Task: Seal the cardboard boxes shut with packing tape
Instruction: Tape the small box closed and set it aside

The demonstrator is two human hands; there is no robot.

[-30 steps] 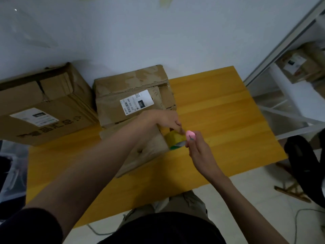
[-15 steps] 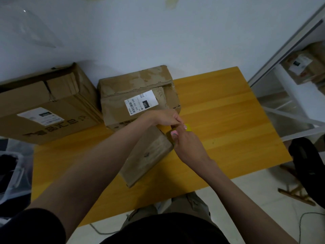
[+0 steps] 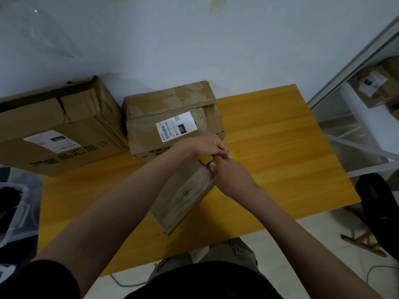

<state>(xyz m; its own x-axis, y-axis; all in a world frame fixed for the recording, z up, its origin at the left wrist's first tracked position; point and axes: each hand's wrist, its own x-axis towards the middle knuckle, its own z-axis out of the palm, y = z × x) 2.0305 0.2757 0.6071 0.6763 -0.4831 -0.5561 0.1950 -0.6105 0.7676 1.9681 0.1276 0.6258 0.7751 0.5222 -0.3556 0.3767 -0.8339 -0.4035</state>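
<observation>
A small cardboard box point(image 3: 185, 195) lies at an angle on the yellow table point(image 3: 280, 147). My two hands meet at its far end. My left hand point(image 3: 205, 145) reaches across the box and grips a yellow tape roll point(image 3: 234, 155), of which only a sliver shows past the fingers. Touching it from the right, my right hand point(image 3: 232, 174) has its fingers curled, and a small pink tool point(image 3: 212, 167) peeks out by the thumb. A medium box with a white label point(image 3: 172, 117) stands just behind. A large box point(image 3: 58, 126) sits at the far left.
The white wall runs right behind the boxes. A metal shelf frame point(image 3: 354, 147) with more boxes point(image 3: 375, 87) stands to the right. A dark bag point(image 3: 377, 208) lies on the floor at right, and a clear bin point(image 3: 15, 212) sits at left.
My right hand has moved left with the pink tool and closed in against my left hand at the box's end. The tape roll, plainly visible a second ago, is now mostly covered.
</observation>
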